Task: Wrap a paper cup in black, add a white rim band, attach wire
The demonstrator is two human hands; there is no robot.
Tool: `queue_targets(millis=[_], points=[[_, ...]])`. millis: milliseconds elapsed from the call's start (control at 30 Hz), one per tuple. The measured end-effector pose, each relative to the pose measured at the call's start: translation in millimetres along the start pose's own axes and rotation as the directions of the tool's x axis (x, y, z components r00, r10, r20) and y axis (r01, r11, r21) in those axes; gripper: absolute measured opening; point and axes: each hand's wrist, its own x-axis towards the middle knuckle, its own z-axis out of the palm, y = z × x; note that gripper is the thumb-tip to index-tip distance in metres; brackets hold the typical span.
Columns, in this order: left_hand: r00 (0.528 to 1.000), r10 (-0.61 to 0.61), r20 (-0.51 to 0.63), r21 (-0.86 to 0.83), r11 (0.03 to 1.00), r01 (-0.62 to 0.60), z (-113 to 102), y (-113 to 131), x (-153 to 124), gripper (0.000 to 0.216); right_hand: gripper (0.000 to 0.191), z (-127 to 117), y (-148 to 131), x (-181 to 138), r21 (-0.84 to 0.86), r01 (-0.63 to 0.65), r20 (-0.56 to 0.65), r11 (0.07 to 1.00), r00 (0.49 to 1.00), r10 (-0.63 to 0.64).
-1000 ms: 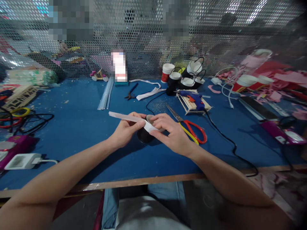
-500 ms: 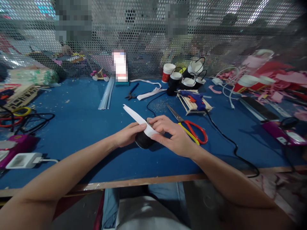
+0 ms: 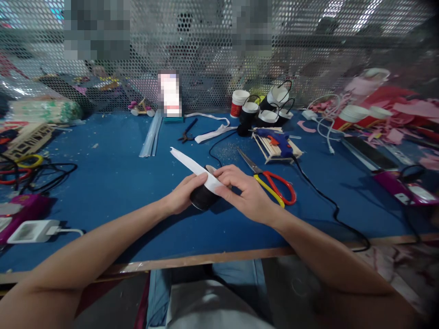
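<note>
A black-covered paper cup [image 3: 203,198] lies tilted between my hands, close above the blue table. Its near rim is wrapped by a white strip [image 3: 187,161], whose free end sticks out to the upper left. My left hand [image 3: 182,193] is closed round the cup's left side, with the thumb pressing the strip at the rim. From the right, my right hand [image 3: 247,191] pinches the rim and strip, fingers at the opening and thumb outside. The fingertips inside are partly hidden. Red-and-yellow-handled scissors [image 3: 269,185] lie beside my right hand.
A blue glue gun [image 3: 279,142] rests on a wooden stick rack, its black cable running right. Behind are several cups [image 3: 249,109], pliers [image 3: 187,135], a white ribbon [image 3: 214,134] and clear glue sticks [image 3: 150,135]. A mesh panel [image 3: 202,59] closes the back.
The cup and strip have shifted slightly left, and the strip's free end points further left. My left thumb lies flatter over the strip. Both hands keep their hold.
</note>
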Motion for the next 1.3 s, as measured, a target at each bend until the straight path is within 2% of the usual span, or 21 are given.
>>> queue_targets(millis=[433,533,600,667,700,767,833,867,933,1000,1133,1200,1300], points=[[0.999,0.013,-0.032,0.037,0.999,-0.011,1.7,-3.1,0.3,0.039,0.02,0.6,-0.1,-1.9,-0.016,0.001,0.02,1.0,1.0,-0.001],[0.998,0.044,-0.05,0.136,0.99,-0.037,-1.0,-2.9,-0.5,0.043,0.018,1.1,0.2,-0.7,-0.037,0.024,0.003,0.999,1.0,-0.024],[0.985,0.158,-0.07,0.274,0.952,-0.133,-4.2,-0.7,-2.1,0.043,0.015,-0.6,0.0,0.2,-0.069,0.056,-0.045,0.996,0.997,-0.059],[0.933,0.359,-0.037,0.464,0.833,-0.302,-7.9,3.5,-3.9,0.046,0.029,-4.2,-0.2,0.6,-0.107,0.082,-0.135,0.991,0.986,-0.096],[0.886,0.463,0.008,0.551,0.738,-0.39,-9.7,6.0,-4.6,0.052,0.033,-6.4,-0.1,0.4,-0.118,0.088,-0.195,0.989,0.975,-0.11],[0.776,0.615,0.141,0.674,0.514,-0.53,-12.8,10.4,-5.3,0.065,0.026,-10.4,1.3,-0.3,-0.106,0.077,-0.326,0.991,0.939,-0.107],[0.655,0.703,0.275,0.724,0.297,-0.623,-15.3,13.1,-4.8,0.074,0.014,-12.8,4.2,-0.8,-0.061,0.033,-0.441,0.998,0.896,-0.057],[0.606,0.722,0.333,0.734,0.205,-0.648,-16.3,13.7,-4.4,0.077,0.016,-13.4,6.1,-0.7,-0.032,-0.006,-0.478,0.999,0.878,-0.01],[0.534,0.735,0.418,0.736,0.071,-0.673,-17.3,13.7,-3.4,0.077,0.021,-13.9,9.8,0.0,0.033,-0.101,-0.491,0.994,0.865,0.104],[0.504,0.741,0.443,0.742,0.013,-0.671,-17.4,13.1,-2.9,0.074,0.022,-14.2,12.3,1.1,0.089,-0.191,-0.43,0.978,0.878,0.21],[0.495,0.768,0.406,0.788,-0.019,-0.616,-16.0,12.7,-3.5,0.071,0.032,-14.9,11.8,2.1,0.098,-0.302,-0.18,0.948,0.932,0.315],[0.496,0.768,0.406,0.804,-0.042,-0.593,-15.6,12.7,-4.0,0.072,0.032,-14.0,10.4,1.7,0.114,-0.358,-0.05,0.927,0.929,0.365],[0.503,0.735,0.455,0.812,-0.11,-0.574,-15.3,11.9,-4.2,0.072,0.029,-11.1,9.5,1.5,0.091,-0.451,0.085,0.888,0.892,0.445]])
